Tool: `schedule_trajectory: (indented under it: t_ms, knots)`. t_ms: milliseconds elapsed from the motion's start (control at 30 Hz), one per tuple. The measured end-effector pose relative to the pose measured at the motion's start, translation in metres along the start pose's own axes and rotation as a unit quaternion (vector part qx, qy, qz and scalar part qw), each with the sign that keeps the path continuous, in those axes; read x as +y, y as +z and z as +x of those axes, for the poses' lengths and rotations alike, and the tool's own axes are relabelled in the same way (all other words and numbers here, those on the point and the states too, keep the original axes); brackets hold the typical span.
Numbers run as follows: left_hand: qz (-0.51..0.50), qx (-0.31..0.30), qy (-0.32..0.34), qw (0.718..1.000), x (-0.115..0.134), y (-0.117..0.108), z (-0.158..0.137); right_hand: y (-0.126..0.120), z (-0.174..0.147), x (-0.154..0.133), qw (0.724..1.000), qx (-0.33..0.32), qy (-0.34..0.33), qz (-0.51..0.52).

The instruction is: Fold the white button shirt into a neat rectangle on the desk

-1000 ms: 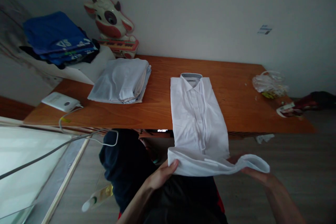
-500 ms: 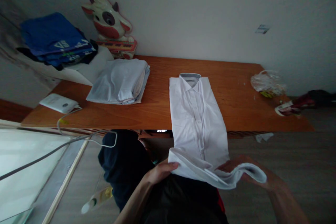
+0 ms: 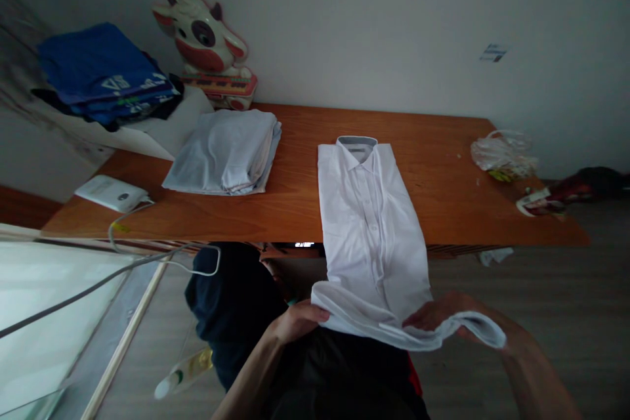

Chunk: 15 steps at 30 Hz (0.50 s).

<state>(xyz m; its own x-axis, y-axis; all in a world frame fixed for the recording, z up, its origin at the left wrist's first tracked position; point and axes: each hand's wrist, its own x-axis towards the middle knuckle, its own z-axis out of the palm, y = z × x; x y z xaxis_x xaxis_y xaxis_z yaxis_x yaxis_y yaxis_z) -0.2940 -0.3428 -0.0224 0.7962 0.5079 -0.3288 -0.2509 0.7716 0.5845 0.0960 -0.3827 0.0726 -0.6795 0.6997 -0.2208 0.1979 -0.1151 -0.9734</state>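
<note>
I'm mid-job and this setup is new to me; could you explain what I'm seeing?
No machine here: these are a person's two bare hands, seen from one head-worn camera looking forward and down. A white shirt lies on the wooden tabletop, collar away, its lower end past the front edge. The left hand holds one side of that end; the right hand is at the other, partly hidden by fabric, so its grip is unclear. Also on the tabletop: folded pale cloth, a white device and a plastic bag.
</note>
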Motion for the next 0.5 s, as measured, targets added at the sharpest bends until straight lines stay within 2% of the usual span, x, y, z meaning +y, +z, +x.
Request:
schedule_trajectory:
  t_ms: [67,300,500]
  knots:
    - [-0.002,-0.015,-0.012,1.0,0.001,0.001,-0.001,0.001,0.006,-0.008,0.998,-0.045,0.009,0.031]
    - [0.007,-0.057,-0.024,0.998,-0.002,0.003,-0.004,0.006,0.014,-0.022,0.99,-0.103,0.011,0.1]
    - [0.043,-0.113,-0.064,0.991,-0.008,0.005,-0.01,0.007,0.016,-0.039,0.983,-0.182,0.006,0.037]
